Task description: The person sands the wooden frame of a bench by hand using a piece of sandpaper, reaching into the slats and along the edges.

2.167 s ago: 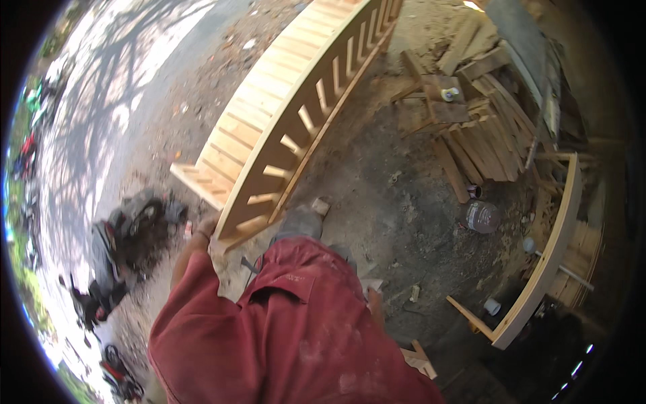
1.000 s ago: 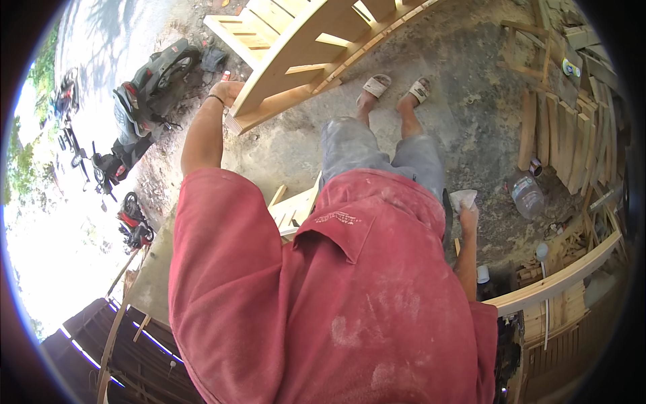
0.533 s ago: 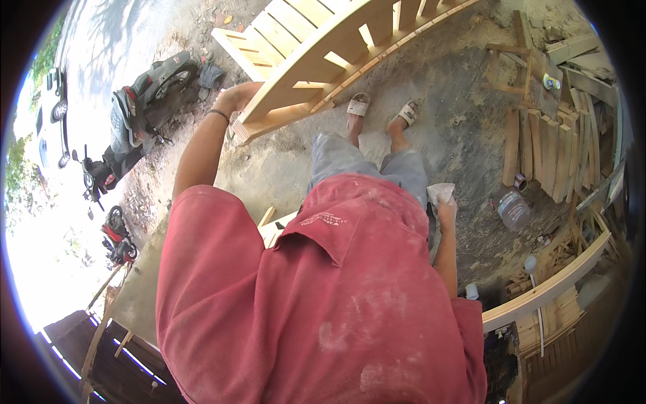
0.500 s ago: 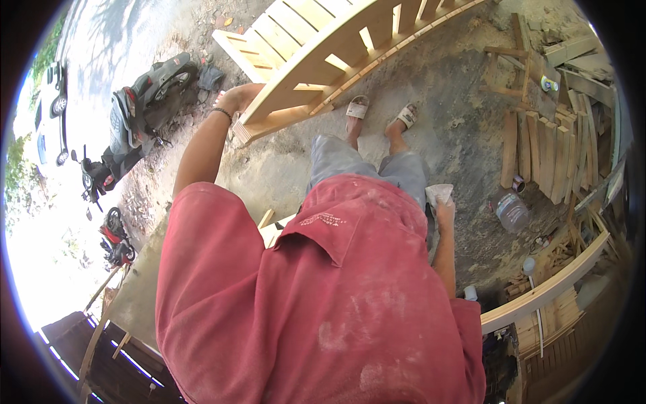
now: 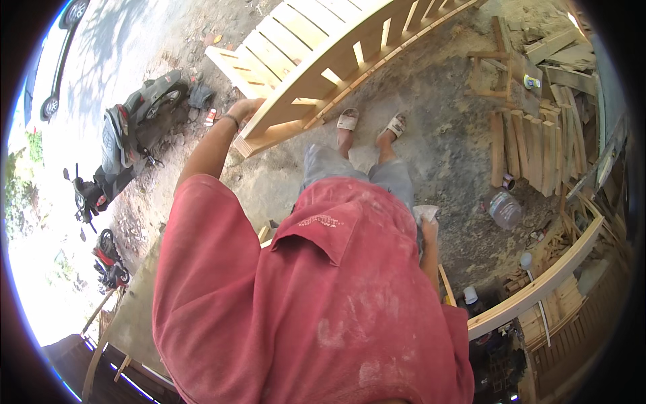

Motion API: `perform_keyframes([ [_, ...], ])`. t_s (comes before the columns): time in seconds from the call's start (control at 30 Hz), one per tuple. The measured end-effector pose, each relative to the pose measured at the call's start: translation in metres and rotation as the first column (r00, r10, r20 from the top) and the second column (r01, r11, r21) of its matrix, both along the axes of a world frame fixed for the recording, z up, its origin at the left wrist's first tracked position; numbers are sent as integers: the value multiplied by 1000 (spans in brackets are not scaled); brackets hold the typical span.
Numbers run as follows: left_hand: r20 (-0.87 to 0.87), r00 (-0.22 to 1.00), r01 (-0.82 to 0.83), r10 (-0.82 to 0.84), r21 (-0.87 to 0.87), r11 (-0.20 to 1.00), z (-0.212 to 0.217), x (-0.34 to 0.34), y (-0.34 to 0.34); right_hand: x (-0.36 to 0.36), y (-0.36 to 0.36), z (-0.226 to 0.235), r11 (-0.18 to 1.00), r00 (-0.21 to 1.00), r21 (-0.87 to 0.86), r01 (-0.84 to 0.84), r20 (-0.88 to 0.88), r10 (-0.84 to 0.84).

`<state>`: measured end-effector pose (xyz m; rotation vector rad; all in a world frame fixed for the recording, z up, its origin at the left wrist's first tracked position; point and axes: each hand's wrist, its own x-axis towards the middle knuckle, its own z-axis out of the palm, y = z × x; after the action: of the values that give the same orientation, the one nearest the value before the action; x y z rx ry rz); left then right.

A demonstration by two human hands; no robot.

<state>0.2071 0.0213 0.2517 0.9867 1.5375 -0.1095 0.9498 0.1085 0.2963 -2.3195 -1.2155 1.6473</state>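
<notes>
A pale wooden bench-like piece (image 5: 282, 91) with slats and a curved, slotted rail stands at the top of the view. My left hand (image 5: 246, 109) is at its near left end, against the inner side of the rail. The rail hides its fingers, so their grip does not show. Low at my right side, my right hand (image 5: 429, 232) is closed on a folded whitish sheet (image 5: 425, 214), perhaps sandpaper. Most of those fingers are out of sight behind it.
Motorbikes (image 5: 124, 135) stand to the left on the ground. At right are stacked wood offcuts (image 5: 538, 145), a clear plastic jug (image 5: 505, 210) and a white cup (image 5: 470, 295). A curved wooden beam (image 5: 538, 289) spans the lower right.
My left hand has come closer in against the rail's end, and its fingertips no longer show. The right hand keeps the folded sheet at my side. The whole view has shifted slightly.
</notes>
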Motion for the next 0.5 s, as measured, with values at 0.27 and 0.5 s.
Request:
perform_keyframes([
  [0.27, 189, 828, -559, 528, 200, 805, 42, 35, -45, 8, -20, 21, 998, 983, 21, 57, -176, -53],
  [0.5, 352, 715, -684, 604, 175, 708, 19, 32, -54, 2, -10, 21, 994, 981, -46, 100, -161, -107],
])
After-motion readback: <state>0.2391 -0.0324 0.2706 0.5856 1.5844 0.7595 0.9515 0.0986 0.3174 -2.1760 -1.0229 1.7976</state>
